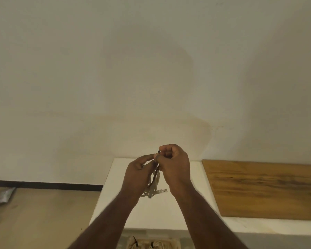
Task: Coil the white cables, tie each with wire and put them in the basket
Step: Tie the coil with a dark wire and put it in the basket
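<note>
Head view: coiled white cable [153, 184] hangs straight down below both grips; right hand [174, 164] pinches black tie wire [158, 151] on top, left hand [139, 172] pinches coil's top.

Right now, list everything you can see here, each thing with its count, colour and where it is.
white cable: one, coiled, hanging between both hands above the white table
tie wire: one, black, tip poking up at the fingertips
white table: one, centre
wooden board: one, brown, on the table's right side
basket: one, pale, bottom edge, holding tied cable coils
grey packet: one, on the floor, far left
left hand: holds the coil
right hand: pinches the wire
</note>
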